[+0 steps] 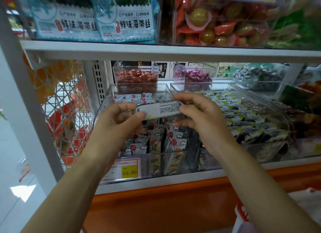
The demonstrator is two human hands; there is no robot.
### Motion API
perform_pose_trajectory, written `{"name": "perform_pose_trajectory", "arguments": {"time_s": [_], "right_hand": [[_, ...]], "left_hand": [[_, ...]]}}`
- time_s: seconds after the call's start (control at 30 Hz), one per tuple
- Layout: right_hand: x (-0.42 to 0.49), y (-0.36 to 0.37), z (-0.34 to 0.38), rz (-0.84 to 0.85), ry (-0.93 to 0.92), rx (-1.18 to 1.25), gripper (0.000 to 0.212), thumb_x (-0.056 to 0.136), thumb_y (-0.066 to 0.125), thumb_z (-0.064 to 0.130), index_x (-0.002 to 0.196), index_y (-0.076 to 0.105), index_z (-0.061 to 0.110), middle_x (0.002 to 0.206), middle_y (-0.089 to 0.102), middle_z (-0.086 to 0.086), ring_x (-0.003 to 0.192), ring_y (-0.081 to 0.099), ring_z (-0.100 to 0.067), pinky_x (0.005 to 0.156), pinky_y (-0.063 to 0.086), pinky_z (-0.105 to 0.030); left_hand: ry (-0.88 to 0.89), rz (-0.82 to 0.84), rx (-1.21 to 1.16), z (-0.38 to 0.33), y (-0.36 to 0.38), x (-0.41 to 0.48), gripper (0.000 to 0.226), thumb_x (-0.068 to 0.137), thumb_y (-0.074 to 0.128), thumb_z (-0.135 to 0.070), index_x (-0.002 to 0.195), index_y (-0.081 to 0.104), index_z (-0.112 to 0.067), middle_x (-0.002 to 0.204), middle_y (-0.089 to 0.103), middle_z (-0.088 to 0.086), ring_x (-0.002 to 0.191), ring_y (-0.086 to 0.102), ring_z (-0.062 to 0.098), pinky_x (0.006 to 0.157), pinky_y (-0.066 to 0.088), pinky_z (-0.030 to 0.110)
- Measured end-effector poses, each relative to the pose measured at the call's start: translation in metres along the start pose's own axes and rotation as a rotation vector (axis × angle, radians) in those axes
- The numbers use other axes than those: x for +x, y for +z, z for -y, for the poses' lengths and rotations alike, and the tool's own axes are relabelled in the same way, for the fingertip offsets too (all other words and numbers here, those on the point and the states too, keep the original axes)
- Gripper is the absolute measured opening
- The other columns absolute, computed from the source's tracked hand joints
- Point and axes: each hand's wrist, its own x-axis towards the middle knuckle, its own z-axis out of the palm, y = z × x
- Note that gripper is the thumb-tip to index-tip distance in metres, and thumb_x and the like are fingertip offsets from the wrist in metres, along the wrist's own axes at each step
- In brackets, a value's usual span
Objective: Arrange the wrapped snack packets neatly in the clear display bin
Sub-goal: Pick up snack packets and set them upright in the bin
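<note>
Above bin, packet pinched between hands

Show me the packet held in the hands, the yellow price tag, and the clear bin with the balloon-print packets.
packet [159, 109]: head view, middle of its printed back.
price tag [129, 172]: head view, its yellow part.
clear bin [102, 109]: head view, its left wall.

A white metal upper shelf is overhanging the clear plastic display bin; its open top is leaving reaching room.
</note>
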Motion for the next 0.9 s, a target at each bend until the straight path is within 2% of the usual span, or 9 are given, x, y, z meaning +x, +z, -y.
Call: {"name": "perform_pose_trajectory", "arguments": {"time_s": [0.1,0.23,0.33,0.4,0.5,0.6,0.67,0.77,0.9], "right_hand": [[-0.001,0.000,0.001,-0.014,-0.006,-0.025,0.017,0.087,0.062,0.009,0.087,0.073,0.022,0.094,0.067,-0.002,0.086,0.066,-0.020,0.060,0.057,-0.027],[0.000,0.001,0.002,-0.054,0.003,-0.038,0.017,0.084,0.064,0.005,0.075,0.073,0.018,0.088,0.069,-0.005,0.081,0.068,-0.022,0.058,0.057,-0.026],[0.001,0.002,0.000,-0.124,-0.046,-0.193,0.018,0.082,0.064,0.006,0.069,0.070,0.017,0.079,0.069,0.001,0.075,0.067,-0.014,0.064,0.057,-0.030],[0.001,0.003,-0.002,-0.164,-0.096,-0.302,0.017,0.081,0.063,0.007,0.068,0.069,0.016,0.068,0.066,0.006,0.065,0.061,-0.002,0.061,0.053,-0.020],[0.001,0.007,-0.003,-0.168,-0.134,-0.355,0.017,0.081,0.064,0.006,0.067,0.069,0.014,0.062,0.062,0.011,0.056,0.055,0.005,0.052,0.042,-0.007],[0.000,0.009,-0.003,-0.141,-0.152,-0.370,0.021,0.081,0.065,0.003,0.065,0.068,0.018,0.063,0.062,0.015,0.057,0.055,0.008,0.053,0.039,-0.004],[-0.001,0.009,-0.003,-0.114,-0.138,-0.352,0.019,0.081,0.064,0.003,0.067,0.068,0.016,0.064,0.063,0.015,0.058,0.056,0.006,0.053,0.041,-0.006],[-0.002,0.011,-0.002,-0.073,-0.142,-0.366,0.016,0.082,0.064,0.004,0.070,0.069,0.013,0.068,0.065,0.011,0.061,0.057,0.000,0.055,0.046,-0.009],[-0.004,0.013,-0.002,-0.043,-0.135,-0.346,0.015,0.082,0.064,0.005,0.071,0.068,0.015,0.066,0.064,0.014,0.062,0.058,0.002,0.057,0.046,-0.008]], "left_hand": [[0.045,0.021,0.027,0.000,-0.001,-0.001,0.050,0.062,0.070,-0.033,0.111,0.060,-0.026,0.091,0.072,0.003,0.087,0.070,0.018,0.091,0.050,0.040],[0.106,0.045,0.086,-0.001,0.000,-0.003,0.060,0.061,0.070,-0.036,0.119,0.056,-0.034,0.102,0.064,0.013,0.097,0.065,0.026,0.092,0.050,0.037],[0.123,0.040,0.168,0.000,0.002,-0.002,0.048,0.074,0.070,-0.023,0.117,0.057,-0.039,0.094,0.058,-0.001,0.093,0.060,0.017,0.077,0.052,0.024],[0.114,0.046,0.223,0.001,0.005,-0.003,0.037,0.080,0.068,-0.021,0.110,0.061,-0.041,0.092,0.058,-0.010,0.089,0.059,0.009,0.066,0.048,0.017],[0.081,0.031,0.224,0.003,0.008,-0.003,0.016,0.082,0.066,-0.024,0.095,0.066,-0.033,0.089,0.067,-0.004,0.082,0.064,0.013,0.065,0.050,0.024],[0.068,-0.009,0.209,0.003,0.009,-0.003,0.003,0.083,0.065,-0.023,0.082,0.066,-0.025,0.083,0.067,0.005,0.075,0.064,0.020,0.065,0.054,0.031],[0.066,-0.014,0.198,0.003,0.009,-0.002,0.008,0.084,0.064,-0.020,0.075,0.065,-0.018,0.083,0.066,0.007,0.073,0.063,0.018,0.064,0.055,0.029],[0.079,-0.044,0.176,0.002,0.008,-0.002,0.019,0.084,0.063,-0.020,0.070,0.061,-0.008,0.072,0.064,0.003,0.065,0.062,0.014,0.053,0.052,0.020],[0.109,-0.088,0.167,0.000,0.007,-0.002,0.026,0.086,0.062,-0.019,0.068,0.058,0.000,0.070,0.063,0.010,0.058,0.063,0.013,0.047,0.049,0.018]]}}
